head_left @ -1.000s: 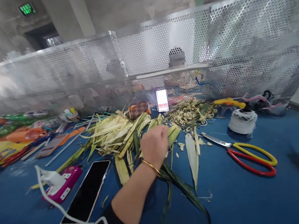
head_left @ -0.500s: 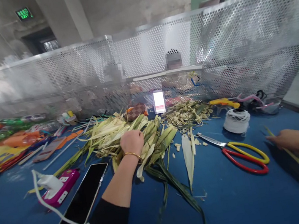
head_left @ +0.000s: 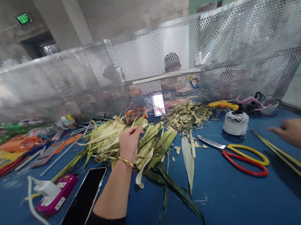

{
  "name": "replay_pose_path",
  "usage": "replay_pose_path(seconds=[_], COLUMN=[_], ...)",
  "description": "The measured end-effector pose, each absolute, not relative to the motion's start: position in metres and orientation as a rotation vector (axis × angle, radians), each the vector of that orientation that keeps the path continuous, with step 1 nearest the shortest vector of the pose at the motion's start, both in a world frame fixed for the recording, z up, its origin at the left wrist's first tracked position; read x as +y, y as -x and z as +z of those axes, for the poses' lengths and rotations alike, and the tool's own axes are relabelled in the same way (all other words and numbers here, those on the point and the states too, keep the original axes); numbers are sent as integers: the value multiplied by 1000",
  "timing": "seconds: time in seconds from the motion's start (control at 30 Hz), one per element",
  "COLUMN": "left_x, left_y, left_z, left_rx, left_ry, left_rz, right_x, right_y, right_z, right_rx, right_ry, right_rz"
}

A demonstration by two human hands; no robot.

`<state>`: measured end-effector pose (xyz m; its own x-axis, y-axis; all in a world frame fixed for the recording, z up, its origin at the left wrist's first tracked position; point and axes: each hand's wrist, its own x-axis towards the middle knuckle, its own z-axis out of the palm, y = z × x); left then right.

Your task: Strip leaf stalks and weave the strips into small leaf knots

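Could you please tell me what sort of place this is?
Probably a shared craft workshop: heaped pale yellow-green plant leaves, red-and-yellow-handled metal scissors, and people visible beyond a silvery perforated partition.

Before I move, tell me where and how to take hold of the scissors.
Take the scissors by the red loop and yellow loop, coming from the near right with the right hand. They lie flat, loops toward the near right and metal blades pointing far left, so that side would likely keep the hand clear of the blades.
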<state>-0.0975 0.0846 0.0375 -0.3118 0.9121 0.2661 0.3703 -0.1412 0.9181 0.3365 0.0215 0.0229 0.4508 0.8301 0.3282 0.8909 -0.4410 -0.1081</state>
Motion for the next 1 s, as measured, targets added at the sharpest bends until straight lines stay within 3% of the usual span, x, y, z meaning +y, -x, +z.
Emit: replay_pose_path(seconds=[0.17, 0.23, 0.33, 0.43, 0.57, 0.7, 0.77, 0.9, 1.0], left_x=[71, 64, 54, 49, 52, 58, 57, 50, 46], left_y=[79, 72, 60, 55, 71, 92, 91, 65, 42], left_z=[46, 48, 44, 40, 47, 61, 63, 46, 27], left_rx=[1072, 1047, 1026, 1190, 1646, 1809, 1737, 1433, 1258], left_ry=[-1094, -1203, -1279, -1743, -2154, -1645, -1648, -1952, -1601], left_rz=[1462, 1590, 1431, 1477, 1786, 2263, 2304, 1552, 1100], right_x=[-1, -4, -6, -5, -1, 3, 3, 9, 16], right_y=[-250, -223, -196, -183, -194, -223, -233, -238, -242], right_z=[38, 27, 7, -5, -7, -5, -5, -6, -6], right_rx=[-1589, -1801, -2066, -2281, -2398, -2311, -2322, -2371, -2387], right_ry=[2128, 1860, 1539, 1376, 1637, 2282, 2401, 2404, 2305], right_rz=[-583, -537, -305, -207, -299, -209, -100, -53, -7])
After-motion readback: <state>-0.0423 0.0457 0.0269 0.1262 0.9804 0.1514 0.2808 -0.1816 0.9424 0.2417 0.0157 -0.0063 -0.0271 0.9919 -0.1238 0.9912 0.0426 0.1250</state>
